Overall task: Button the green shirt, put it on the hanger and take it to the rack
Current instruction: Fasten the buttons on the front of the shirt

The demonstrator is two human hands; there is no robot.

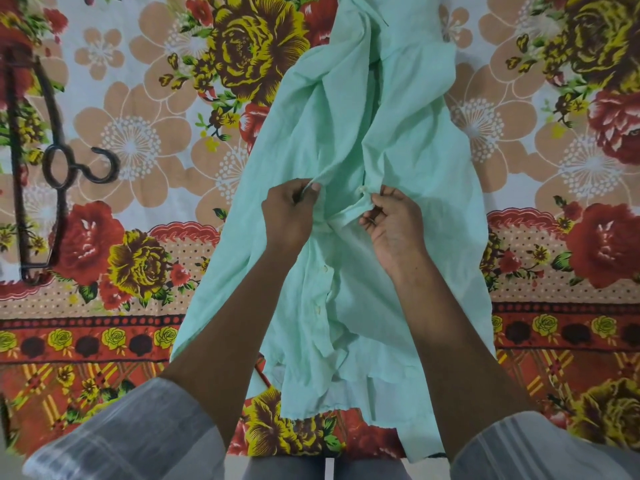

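The pale green shirt (388,133) lies lengthwise on the flowered bedsheet, hem towards me and collar end at the top edge. My left hand (289,213) pinches the left front edge of the shirt between thumb and fingers. My right hand (391,220) pinches the right front edge beside a small white button (363,190). The two edges are held a little apart at mid-shirt. Below my hands two buttons (325,269) show along the front. A dark hanger (41,161) lies flat on the sheet at the far left, hook pointing right.
The flowered bedsheet (145,140) covers the whole surface around the shirt. My white sleeves (131,434) and grey trouser legs fill the bottom edge. No rack is in view.
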